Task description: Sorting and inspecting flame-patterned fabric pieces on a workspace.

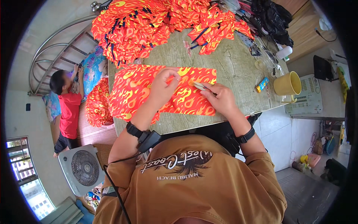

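Observation:
A rectangular red cloth piece with a yellow and orange flame print lies spread near the front edge of the table. Over its middle, my left hand has thumb and forefinger curled together in a pinch; whatever is between the fingertips is too small to make out. My right hand is closed around small thread snips, their pale tips pointing left above the cloth's right part. Both wrists wear black straps.
Heaped flame-print pieces with dark blue strips cover the table's far side. A yellow mug and a blue-yellow packet stand at the right. A black plastic bag lies far right. Beyond the left edge are a person in red and a fan.

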`<action>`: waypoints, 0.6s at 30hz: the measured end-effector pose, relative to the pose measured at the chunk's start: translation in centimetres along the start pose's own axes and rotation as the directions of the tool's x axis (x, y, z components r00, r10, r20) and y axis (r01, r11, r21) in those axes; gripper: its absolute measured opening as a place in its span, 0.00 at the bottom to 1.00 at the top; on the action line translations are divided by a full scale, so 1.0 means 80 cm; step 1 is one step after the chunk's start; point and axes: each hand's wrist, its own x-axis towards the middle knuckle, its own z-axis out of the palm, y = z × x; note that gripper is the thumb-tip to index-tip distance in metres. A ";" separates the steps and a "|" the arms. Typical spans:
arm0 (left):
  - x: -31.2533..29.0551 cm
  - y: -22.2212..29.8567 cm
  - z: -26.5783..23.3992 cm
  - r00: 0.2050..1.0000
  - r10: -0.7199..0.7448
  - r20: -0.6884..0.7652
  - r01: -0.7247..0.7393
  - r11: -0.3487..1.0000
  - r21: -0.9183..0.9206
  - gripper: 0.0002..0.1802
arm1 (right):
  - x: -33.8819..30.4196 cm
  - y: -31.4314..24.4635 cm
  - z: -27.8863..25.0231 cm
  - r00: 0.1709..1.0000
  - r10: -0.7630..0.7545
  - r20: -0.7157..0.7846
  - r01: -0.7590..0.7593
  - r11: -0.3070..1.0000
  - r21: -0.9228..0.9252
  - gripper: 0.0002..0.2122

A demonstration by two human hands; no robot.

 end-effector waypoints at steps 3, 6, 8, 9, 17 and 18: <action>0.009 0.001 -0.033 0.989 -0.144 -0.037 0.146 0.988 0.042 0.05 | 0.001 0.012 -0.007 0.997 0.045 -0.059 -0.043 0.999 0.029 0.15; 0.018 -0.010 -0.059 0.962 -0.253 -0.098 0.254 0.967 -0.001 0.05 | 0.003 0.025 -0.013 0.989 0.090 -0.119 -0.085 0.995 0.046 0.15; 0.022 -0.021 -0.069 0.928 -0.334 -0.167 0.316 0.940 -0.127 0.05 | 0.003 0.026 -0.014 0.980 0.134 -0.144 -0.122 0.989 0.086 0.15; 0.024 -0.025 -0.070 0.927 -0.333 -0.174 0.315 0.941 -0.123 0.05 | 0.003 0.027 -0.015 0.975 0.156 -0.156 -0.141 0.984 0.107 0.15; 0.026 -0.020 -0.062 0.991 0.080 -0.110 -0.007 0.839 0.544 0.10 | -0.002 0.034 -0.008 0.979 0.082 -0.188 -0.076 0.996 0.039 0.17; 0.023 -0.011 -0.058 0.996 0.001 -0.084 0.050 0.797 0.602 0.11 | -0.003 0.034 -0.009 0.979 0.083 -0.188 -0.077 0.996 0.041 0.17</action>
